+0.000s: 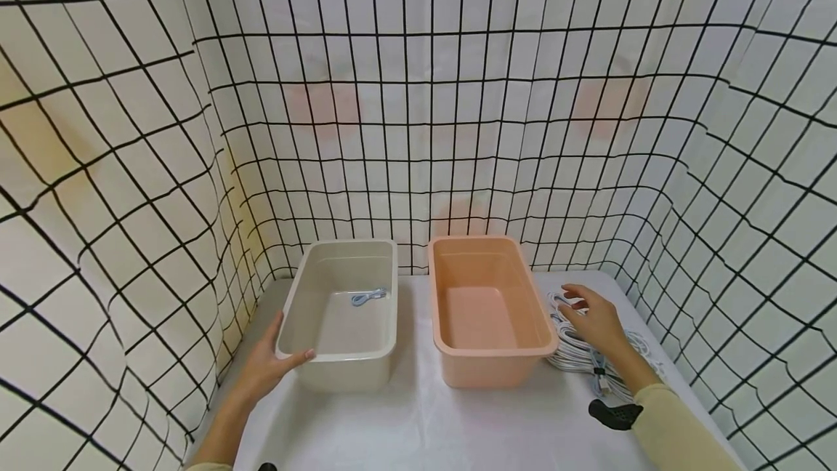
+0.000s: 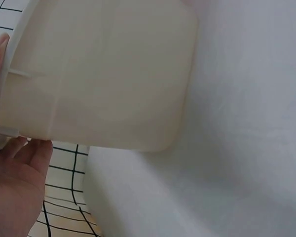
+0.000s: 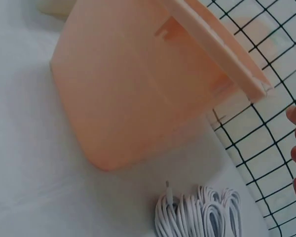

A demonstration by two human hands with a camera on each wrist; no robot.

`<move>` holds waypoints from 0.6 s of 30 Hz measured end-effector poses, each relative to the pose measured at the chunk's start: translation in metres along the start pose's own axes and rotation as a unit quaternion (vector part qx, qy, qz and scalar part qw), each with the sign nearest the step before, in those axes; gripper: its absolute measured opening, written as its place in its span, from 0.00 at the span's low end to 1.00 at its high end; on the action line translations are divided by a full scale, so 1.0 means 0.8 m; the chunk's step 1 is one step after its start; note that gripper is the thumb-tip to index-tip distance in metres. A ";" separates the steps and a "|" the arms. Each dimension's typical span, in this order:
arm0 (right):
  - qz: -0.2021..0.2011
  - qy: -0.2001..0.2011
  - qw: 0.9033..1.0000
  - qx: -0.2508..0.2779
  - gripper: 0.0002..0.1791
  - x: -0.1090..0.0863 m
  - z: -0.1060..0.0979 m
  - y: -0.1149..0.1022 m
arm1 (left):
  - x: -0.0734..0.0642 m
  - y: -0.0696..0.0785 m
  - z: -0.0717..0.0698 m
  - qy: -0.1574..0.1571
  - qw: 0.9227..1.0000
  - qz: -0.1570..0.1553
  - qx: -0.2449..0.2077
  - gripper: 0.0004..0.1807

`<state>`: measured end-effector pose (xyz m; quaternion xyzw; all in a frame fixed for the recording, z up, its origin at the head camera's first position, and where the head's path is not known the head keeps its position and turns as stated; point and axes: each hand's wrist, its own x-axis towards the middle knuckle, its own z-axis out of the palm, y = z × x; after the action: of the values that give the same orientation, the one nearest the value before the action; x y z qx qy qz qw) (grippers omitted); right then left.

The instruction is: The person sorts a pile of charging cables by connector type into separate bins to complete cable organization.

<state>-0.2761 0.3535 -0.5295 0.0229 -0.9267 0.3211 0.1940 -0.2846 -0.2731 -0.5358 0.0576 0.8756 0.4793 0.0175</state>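
Note:
A beige plastic bin (image 1: pixel 386 355) stands on the left, with a small coiled pale blue cable (image 1: pixel 368 297) on its floor. My left hand (image 1: pixel 266 369) grips this bin's near-left corner; in the left wrist view, its fingers tuck against the wall below the rim. To the right is a peach plastic bin (image 1: pixel 492 369) with nothing visible inside. Just right of it lies a pile of white coiled cables (image 1: pixel 570 353). My right hand (image 1: pixel 593 320) hovers over the pile with loosely bent fingers and holds nothing.
Black wire grid panels (image 1: pixel 418 122) rise behind the bins and on both sides, backed by white sheeting. A white cloth covers the table (image 1: pixel 418 427). The near end of the cable pile includes a bluish cable with a plug (image 1: pixel 602 382).

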 end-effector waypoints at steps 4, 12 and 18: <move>0.004 0.011 1.000 -0.007 0.25 -0.008 0.000 0.012 | -0.002 0.000 0.000 0.000 1.000 0.004 -0.004 0.65; 0.015 0.022 1.000 -0.012 0.24 -0.027 0.000 0.040 | -0.002 -0.005 0.003 0.007 1.000 0.007 -0.003 0.64; 0.025 0.035 0.999 -0.019 0.23 -0.043 0.002 0.055 | 0.000 -0.002 0.001 0.002 1.000 0.003 0.000 0.64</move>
<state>-0.2519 0.3849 -0.5694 -0.0158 -0.9256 0.3085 0.2188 -0.2845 -0.2731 -0.5378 0.0593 0.8755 0.4793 0.0145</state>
